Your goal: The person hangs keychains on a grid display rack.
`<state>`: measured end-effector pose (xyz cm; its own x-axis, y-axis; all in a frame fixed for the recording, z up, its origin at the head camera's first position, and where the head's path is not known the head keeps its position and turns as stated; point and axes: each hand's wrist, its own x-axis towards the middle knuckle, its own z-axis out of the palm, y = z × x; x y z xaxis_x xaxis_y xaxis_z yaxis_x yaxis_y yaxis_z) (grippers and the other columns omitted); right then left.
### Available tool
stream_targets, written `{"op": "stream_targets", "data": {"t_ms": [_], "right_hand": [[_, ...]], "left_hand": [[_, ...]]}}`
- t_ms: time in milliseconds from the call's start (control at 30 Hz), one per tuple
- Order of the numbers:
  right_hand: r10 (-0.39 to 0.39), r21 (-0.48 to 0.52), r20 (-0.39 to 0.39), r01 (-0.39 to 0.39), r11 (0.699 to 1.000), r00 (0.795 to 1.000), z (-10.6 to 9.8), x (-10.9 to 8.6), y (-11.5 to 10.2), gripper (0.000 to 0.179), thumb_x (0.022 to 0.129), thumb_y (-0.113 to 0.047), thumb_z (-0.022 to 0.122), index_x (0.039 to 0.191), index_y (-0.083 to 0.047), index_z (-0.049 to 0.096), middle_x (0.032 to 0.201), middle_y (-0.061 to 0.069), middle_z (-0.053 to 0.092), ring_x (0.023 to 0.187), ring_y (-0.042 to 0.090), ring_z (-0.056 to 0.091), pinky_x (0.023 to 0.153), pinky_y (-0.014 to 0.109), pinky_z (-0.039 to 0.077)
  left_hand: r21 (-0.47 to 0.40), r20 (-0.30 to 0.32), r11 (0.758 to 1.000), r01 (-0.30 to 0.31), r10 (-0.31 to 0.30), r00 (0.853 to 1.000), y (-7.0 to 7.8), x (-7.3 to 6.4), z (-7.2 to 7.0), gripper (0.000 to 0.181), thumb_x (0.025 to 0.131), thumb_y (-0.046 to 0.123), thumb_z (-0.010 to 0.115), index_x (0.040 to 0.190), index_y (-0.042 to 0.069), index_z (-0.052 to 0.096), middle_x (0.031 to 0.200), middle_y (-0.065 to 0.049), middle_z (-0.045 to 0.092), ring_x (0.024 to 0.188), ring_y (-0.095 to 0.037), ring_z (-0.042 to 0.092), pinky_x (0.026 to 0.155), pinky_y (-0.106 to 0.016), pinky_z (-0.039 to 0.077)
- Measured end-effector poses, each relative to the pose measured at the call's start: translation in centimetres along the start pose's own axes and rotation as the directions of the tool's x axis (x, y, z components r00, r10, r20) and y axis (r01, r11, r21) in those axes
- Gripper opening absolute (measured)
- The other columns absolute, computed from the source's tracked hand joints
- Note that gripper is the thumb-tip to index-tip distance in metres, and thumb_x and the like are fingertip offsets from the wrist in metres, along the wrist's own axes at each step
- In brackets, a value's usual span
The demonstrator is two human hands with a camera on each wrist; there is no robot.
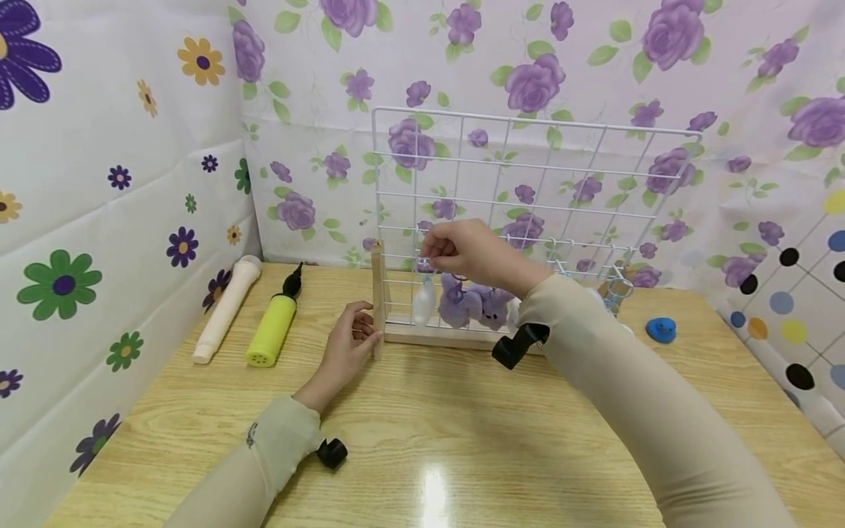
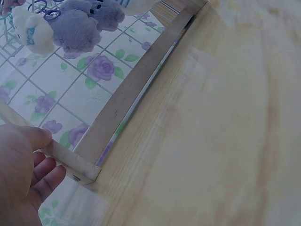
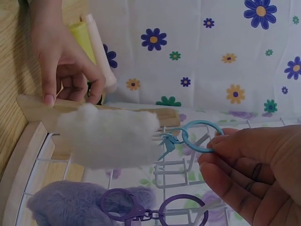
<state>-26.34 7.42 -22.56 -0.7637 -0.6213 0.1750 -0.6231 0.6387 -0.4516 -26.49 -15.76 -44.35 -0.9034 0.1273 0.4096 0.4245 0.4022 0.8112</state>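
In the right wrist view, my right hand [image 1: 465, 253] pinches the light blue ring [image 3: 185, 135] of a keychain between thumb and fingertips. A fluffy white plush [image 3: 108, 136] is attached to that ring by a blue clasp and hangs near the left end of the white wire grid rack [image 1: 477, 199]. My left hand [image 1: 350, 337] holds the rack's wooden side post [image 1: 378, 293], thumb on one side and fingers bent at the other. Beside the white plush hang purple plush keychains [image 1: 455, 308] with purple rings. My right forearm partly hides the items farther right.
To the left lie a yellow hand pump [image 1: 273, 330] with a black nozzle and a pale pink tube-shaped thing [image 1: 227, 308]. A small blue duck-like toy [image 1: 661, 329] sits at the right. Blue keychain rings [image 1: 617, 286] hang at the rack's right end. Flowered cloth covers the walls behind.
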Motion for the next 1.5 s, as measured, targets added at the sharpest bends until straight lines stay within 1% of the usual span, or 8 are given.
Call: {"op": "stream_targets", "data": {"t_ms": [167,300,600,800,900,1067,1267,1500], "right_hand": [[0.044,-0.012,0.027,-0.044,0.999,0.999,0.1,0.5,0.1,0.013,0.093,-0.003,0.06,0.104,-0.004,0.066,0.096,0.009,0.069,0.089,0.019,0.065,0.08,0.03,0.054],[0.057,-0.022,0.038,-0.056,0.998,0.998,0.3,0.8,0.2,0.013,0.093,-0.003,0.06,0.104,-0.003,0.066,0.097,0.01,0.069,0.089,0.019,0.065,0.08,0.03,0.054],[0.042,-0.1,0.041,-0.038,0.994,0.998,0.4,1.2,0.1,0.011,0.093,-0.002,0.059,0.101,-0.003,0.067,0.096,0.012,0.07,0.088,0.02,0.065,0.081,0.03,0.054],[0.027,-0.131,0.049,-0.021,0.991,0.998,0.6,1.1,0.1,0.006,0.093,-0.007,0.062,0.097,-0.006,0.067,0.092,0.008,0.07,0.084,0.018,0.064,0.079,0.029,0.053],[0.025,-0.134,0.046,-0.019,0.991,0.999,0.7,1.0,0.0,0.005,0.092,-0.008,0.063,0.096,-0.007,0.067,0.09,0.006,0.069,0.082,0.017,0.064,0.078,0.029,0.053],[0.014,-0.134,0.036,-0.009,0.991,0.999,0.8,1.0,0.1,0.005,0.092,-0.006,0.062,0.095,-0.006,0.066,0.09,0.008,0.069,0.082,0.017,0.063,0.078,0.03,0.053],[0.032,-0.132,0.04,-0.026,0.991,0.999,0.8,1.0,0.0,0.006,0.092,-0.005,0.062,0.096,-0.006,0.067,0.092,0.007,0.069,0.085,0.018,0.063,0.079,0.03,0.053],[0.034,-0.131,0.035,-0.029,0.991,0.999,0.6,1.0,-0.1,0.009,0.092,-0.002,0.06,0.097,-0.005,0.067,0.095,0.012,0.07,0.086,0.019,0.064,0.08,0.031,0.054]], "left_hand": [[0.008,-0.003,1.0,-0.006,0.006,1.0,0.1,0.0,0.0,0.045,0.088,0.001,0.066,0.127,0.005,0.044,0.104,-0.017,0.058,0.088,-0.025,0.058,0.074,-0.022,0.048],[0.009,-0.003,1.0,-0.009,0.009,1.0,0.1,0.0,0.0,0.045,0.088,0.001,0.066,0.127,0.005,0.045,0.104,-0.017,0.058,0.088,-0.025,0.058,0.073,-0.022,0.048],[0.006,-0.002,1.0,-0.004,0.004,1.0,0.1,0.0,0.0,0.045,0.089,0.001,0.066,0.128,0.006,0.044,0.105,-0.017,0.058,0.089,-0.024,0.058,0.074,-0.022,0.049],[0.01,-0.001,1.0,-0.007,0.007,1.0,0.1,0.0,0.0,0.046,0.088,0.001,0.066,0.128,0.005,0.044,0.104,-0.017,0.059,0.088,-0.024,0.058,0.074,-0.022,0.049],[0.008,-0.002,1.0,-0.005,0.005,1.0,0.2,0.0,0.0,0.047,0.088,0.001,0.067,0.128,0.005,0.044,0.104,-0.017,0.059,0.088,-0.024,0.058,0.075,-0.024,0.049],[0.0,-0.004,1.0,0.006,-0.006,1.0,0.1,0.0,0.0,0.048,0.086,0.0,0.068,0.128,0.005,0.045,0.104,-0.018,0.059,0.088,-0.025,0.058,0.076,-0.026,0.05],[0.001,-0.011,1.0,-0.003,0.003,1.0,0.1,0.0,0.1,0.047,0.086,0.0,0.068,0.127,0.005,0.045,0.103,-0.018,0.059,0.087,-0.025,0.058,0.074,-0.022,0.049],[0.004,-0.009,1.0,-0.013,0.013,1.0,0.2,0.0,0.1,0.046,0.087,0.0,0.067,0.126,0.005,0.044,0.103,-0.018,0.058,0.087,-0.023,0.057,0.073,-0.021,0.048]]}}
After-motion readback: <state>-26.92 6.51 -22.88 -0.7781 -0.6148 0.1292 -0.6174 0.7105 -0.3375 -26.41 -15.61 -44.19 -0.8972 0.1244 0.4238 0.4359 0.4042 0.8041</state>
